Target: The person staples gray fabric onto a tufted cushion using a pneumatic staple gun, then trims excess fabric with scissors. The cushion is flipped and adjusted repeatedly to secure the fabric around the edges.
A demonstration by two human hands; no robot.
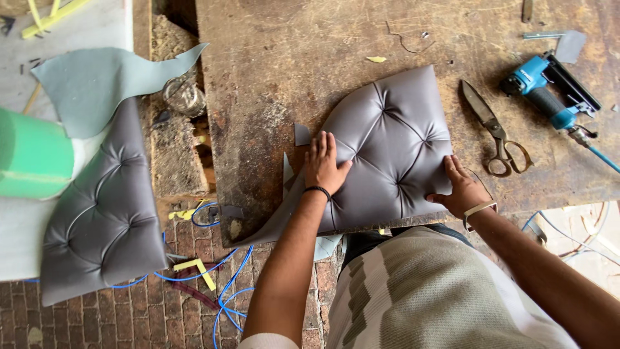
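Observation:
A grey tufted leatherette cushion panel [387, 145] lies on the worn wooden workbench [290, 58], tilted, with loose flaps of grey material sticking out at its lower left. My left hand [324, 163] presses flat on the panel's left edge, fingers spread; a black band circles that wrist. My right hand [464, 187] rests flat on the panel's lower right corner, with a pale strap on the wrist. Neither hand holds anything.
Large old scissors [494, 129] lie right of the panel, and a blue pneumatic stapler [549, 90] with a hose beyond them. A second grey tufted panel [103, 213] sits at left, with a pale green sheet [97, 81], green foam roll [29, 155], blue tubing [229, 284] on brick floor.

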